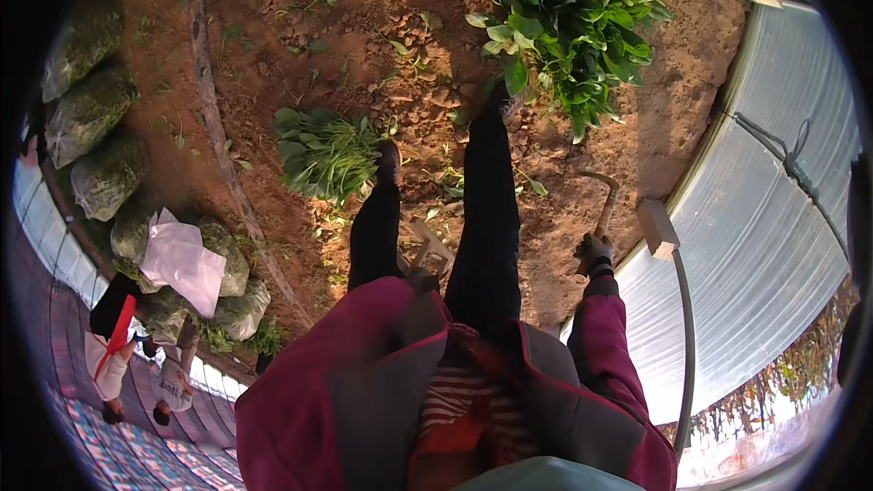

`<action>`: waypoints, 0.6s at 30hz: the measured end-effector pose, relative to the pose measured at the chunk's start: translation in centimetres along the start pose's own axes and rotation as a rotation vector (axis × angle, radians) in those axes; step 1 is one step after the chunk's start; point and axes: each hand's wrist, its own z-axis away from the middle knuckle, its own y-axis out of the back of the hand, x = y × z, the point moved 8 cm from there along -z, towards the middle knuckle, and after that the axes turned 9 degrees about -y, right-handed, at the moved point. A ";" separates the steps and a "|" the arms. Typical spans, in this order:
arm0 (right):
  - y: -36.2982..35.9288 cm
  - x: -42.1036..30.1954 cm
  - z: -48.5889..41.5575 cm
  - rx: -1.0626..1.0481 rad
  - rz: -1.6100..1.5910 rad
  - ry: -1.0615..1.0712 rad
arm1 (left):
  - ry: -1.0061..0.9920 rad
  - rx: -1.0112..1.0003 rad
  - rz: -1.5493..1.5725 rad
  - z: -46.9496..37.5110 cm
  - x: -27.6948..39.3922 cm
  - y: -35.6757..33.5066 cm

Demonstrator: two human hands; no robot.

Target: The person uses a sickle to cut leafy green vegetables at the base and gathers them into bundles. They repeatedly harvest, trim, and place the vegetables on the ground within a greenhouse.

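My right hand (595, 251), in a dark glove, grips the wooden handle of a sickle (604, 208) whose thin curved blade points away over the soil. My left hand is out of view; the left side of my jacket shows no hand. By my left foot lies a bunch of cut leafy greens (327, 153). A large patch of leafy green plants (573, 20) stands beyond my right foot. Behind my legs is a small wooden stool (431, 245), partly hidden.
Clear plastic bags filled with greens (109, 177) line the left side, a pale plastic sheet (183, 259) on some. A long pole or hose (211, 109) crosses the soil. Plastic greenhouse film (764, 170) and a block (658, 228) are at right. People (109, 361) are at lower left.
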 end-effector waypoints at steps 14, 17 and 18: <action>-4.6 -16.6 -5.0 0.229 0.341 0.114 | 0.088 -0.093 -0.085 0.7 -2.5 14.8; -5.1 -16.6 -4.8 0.289 0.403 0.120 | 0.057 -0.125 -0.132 -0.5 -5.4 16.4; -5.3 -16.6 -4.5 0.315 0.417 0.133 | 0.044 -0.135 -0.155 -1.1 -6.8 16.9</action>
